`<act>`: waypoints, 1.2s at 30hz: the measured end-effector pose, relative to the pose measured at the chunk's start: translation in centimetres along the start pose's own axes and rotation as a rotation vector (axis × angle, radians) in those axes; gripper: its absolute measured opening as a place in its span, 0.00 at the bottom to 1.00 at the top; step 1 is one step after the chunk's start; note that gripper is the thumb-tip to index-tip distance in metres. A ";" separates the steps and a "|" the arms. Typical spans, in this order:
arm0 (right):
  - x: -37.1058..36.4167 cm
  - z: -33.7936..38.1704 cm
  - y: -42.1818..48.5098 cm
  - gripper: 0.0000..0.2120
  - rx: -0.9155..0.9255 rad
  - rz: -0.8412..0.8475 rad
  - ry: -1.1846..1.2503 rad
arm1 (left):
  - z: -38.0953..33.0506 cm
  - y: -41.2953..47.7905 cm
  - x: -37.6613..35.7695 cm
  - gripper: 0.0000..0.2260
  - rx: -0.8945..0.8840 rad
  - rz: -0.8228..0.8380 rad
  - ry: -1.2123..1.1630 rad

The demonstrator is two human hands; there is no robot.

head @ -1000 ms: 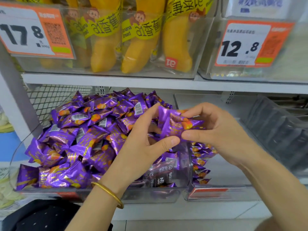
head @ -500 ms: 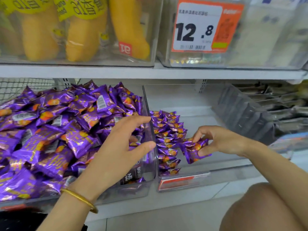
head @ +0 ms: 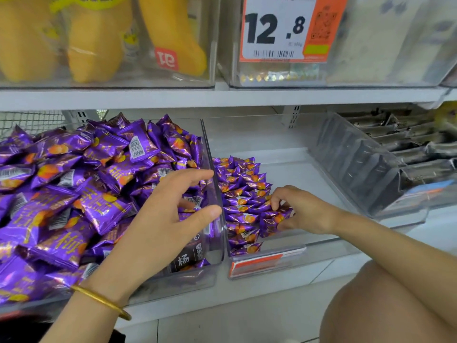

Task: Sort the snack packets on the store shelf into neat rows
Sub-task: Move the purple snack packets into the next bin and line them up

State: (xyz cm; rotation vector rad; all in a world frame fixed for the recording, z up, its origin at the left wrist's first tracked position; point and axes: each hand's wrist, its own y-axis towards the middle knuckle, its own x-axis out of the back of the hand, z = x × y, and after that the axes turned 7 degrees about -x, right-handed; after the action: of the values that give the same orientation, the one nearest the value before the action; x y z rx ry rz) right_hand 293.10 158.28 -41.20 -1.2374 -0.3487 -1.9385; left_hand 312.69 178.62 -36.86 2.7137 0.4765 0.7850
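Purple snack packets are heaped loose in the left clear bin on the lower white shelf, piled right up to its rim. Next door, in the right clear bin, more of them stand in a tidy overlapping row hard against the left wall, running front to back. The right hand sits at that row's right edge, fingers curled tight round a single packet that touches the row near its front. The left hand, gold bangle on the wrist, hovers over the heap beside the dividing wall, thumb and forefinger wide apart, gripping nothing visible. An orange label strip runs along the right bin's front. Further right, a slanted clear bin holds dark packets. Wire mesh backs the shelf at far left. Up top, the upper shelf carries clear boxes of yellow banana-shaped packs and a 12.8 price tag. Pale floor tiles below, a bare knee at bottom right.
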 end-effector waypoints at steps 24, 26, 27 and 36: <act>-0.6 1.6 -0.7 0.32 -0.242 0.042 -0.061 | 0.0 0.0 -0.1 0.18 0.010 0.002 -0.027; -0.6 1.7 -0.7 0.34 -0.268 0.046 -0.169 | -0.2 0.0 -0.1 0.18 0.014 0.000 -0.029; -0.6 1.7 -0.7 0.34 -0.285 0.043 -0.199 | -0.3 0.0 -0.1 0.19 0.017 -0.001 -0.027; -0.3 2.2 -1.0 0.26 -0.408 0.133 -0.187 | -0.2 0.0 -0.1 0.20 0.006 -0.004 -0.022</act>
State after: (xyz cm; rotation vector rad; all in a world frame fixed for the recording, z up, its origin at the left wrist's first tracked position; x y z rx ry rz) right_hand 293.86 160.39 -40.17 -1.6658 0.0431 -1.8373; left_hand 312.45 178.60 -36.74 2.7231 0.4808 0.7533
